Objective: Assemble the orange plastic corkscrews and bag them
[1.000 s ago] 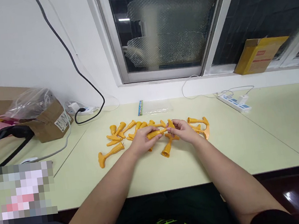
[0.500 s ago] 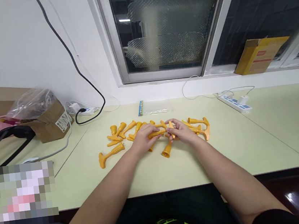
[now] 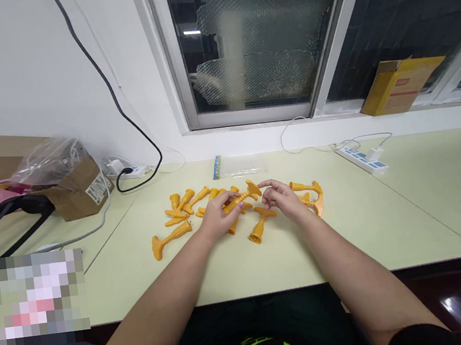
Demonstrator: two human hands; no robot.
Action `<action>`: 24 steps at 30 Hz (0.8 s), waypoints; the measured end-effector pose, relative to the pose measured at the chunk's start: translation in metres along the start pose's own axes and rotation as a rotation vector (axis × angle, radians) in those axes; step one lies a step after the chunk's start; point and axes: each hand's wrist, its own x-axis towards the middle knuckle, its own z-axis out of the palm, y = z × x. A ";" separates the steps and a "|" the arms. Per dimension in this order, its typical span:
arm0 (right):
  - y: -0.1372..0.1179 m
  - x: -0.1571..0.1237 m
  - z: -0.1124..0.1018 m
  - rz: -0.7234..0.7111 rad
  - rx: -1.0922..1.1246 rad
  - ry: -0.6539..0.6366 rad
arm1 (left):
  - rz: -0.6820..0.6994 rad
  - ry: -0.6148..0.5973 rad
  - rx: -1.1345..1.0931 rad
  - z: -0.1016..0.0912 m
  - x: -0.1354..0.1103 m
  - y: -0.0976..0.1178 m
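My left hand (image 3: 219,214) is closed around a yellow T-handled plastic piece (image 3: 242,195), its twisted shaft slanting up to the right and its T end free. Just right of that end is my right hand (image 3: 282,200), index finger stretched out and the other fingers loosely curled, holding nothing. Whether the index fingertip touches the T end, I cannot tell. Below the hands lies a similar yellow piece (image 3: 258,229) with its hollow flared end toward me. Another yellow piece (image 3: 172,237) lies apart at the left. Several more are partly hidden behind my left hand.
A yellow piece (image 3: 318,198) lies with others right of my right hand. A clear plastic bag (image 3: 240,165) lies near the wall. A power strip (image 3: 361,159) sits at the back right. A cardboard box (image 3: 75,186) and black cable (image 3: 142,136) are at the left.
My right hand has let go of the T end and drawn slightly right, its fingers opening. The piece in my left hand now tilts upward, with its T end in plain view.
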 end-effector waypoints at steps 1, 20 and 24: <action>0.003 0.000 0.001 -0.044 -0.067 0.014 | -0.002 -0.010 -0.005 0.000 0.000 -0.001; 0.006 -0.002 0.008 -0.313 -0.564 0.031 | 0.095 -0.064 -0.033 0.001 0.003 -0.001; 0.008 -0.003 0.008 -0.238 -0.549 -0.026 | 0.144 -0.038 -0.021 0.002 0.003 -0.004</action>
